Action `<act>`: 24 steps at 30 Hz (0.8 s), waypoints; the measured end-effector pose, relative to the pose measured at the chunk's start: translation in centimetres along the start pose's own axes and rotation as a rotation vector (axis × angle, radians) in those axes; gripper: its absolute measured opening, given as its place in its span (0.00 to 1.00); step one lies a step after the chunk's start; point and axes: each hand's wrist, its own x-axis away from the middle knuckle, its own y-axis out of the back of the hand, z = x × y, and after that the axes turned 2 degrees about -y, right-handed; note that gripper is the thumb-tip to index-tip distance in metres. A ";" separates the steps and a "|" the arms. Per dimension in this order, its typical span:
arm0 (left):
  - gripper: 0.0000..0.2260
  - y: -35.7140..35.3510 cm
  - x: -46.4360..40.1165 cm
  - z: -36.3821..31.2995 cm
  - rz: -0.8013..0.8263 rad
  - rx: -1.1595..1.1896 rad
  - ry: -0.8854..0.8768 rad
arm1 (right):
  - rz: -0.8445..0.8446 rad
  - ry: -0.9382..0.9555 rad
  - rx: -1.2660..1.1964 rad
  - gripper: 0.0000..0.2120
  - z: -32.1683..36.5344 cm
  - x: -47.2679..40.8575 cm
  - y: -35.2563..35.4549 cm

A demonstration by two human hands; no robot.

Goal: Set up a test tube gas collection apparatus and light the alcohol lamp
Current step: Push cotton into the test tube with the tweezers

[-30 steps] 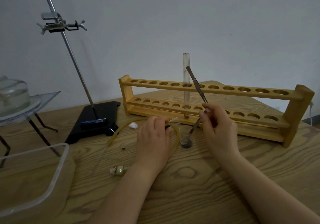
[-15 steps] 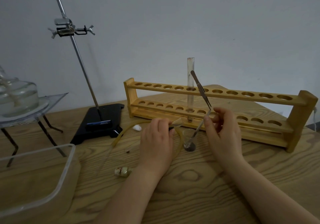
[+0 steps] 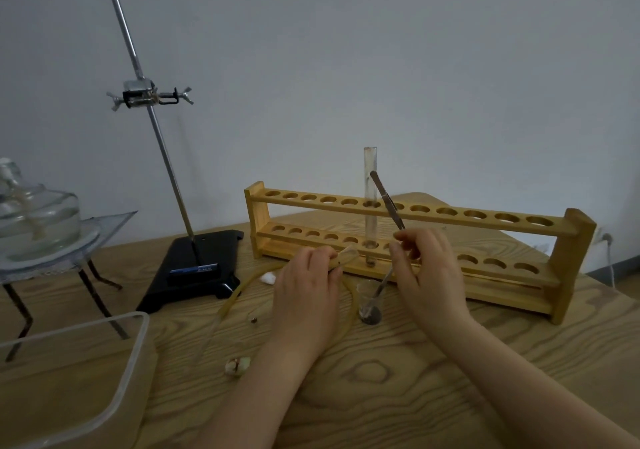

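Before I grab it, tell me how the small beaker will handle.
The small beaker is probably light and looks like clear glass, so likely fragile. With the tweezers leaning in it, it may tip if nudged. The dark powder would likely spill.

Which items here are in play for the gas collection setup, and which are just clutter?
In play: test tube, tweezers in right hand, small beaker, rubber tubing, left hand, clamp stand, alcohol lamp, plastic trough.
Lying about: cotton wad, small crumpled scrap.
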 end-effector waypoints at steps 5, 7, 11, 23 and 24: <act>0.11 0.6 -0.8 -0.4 0.039 0.065 0.030 | -0.003 -0.017 0.053 0.09 0.9 -3.3 0.6; 0.11 1.0 -1.1 -0.4 0.043 0.094 0.031 | -0.004 -0.033 0.132 0.13 1.2 -4.6 0.8; 0.10 1.8 -2.0 -0.2 0.062 0.114 0.041 | 0.093 -0.012 0.396 0.20 1.5 -6.5 0.7; 0.11 4.4 -4.0 -0.9 0.085 0.120 0.016 | 0.213 -0.112 0.468 0.11 2.0 -8.8 0.0; 0.11 4.5 -4.0 -1.0 0.082 0.119 0.018 | 0.219 -0.120 0.465 0.10 2.1 -8.9 0.1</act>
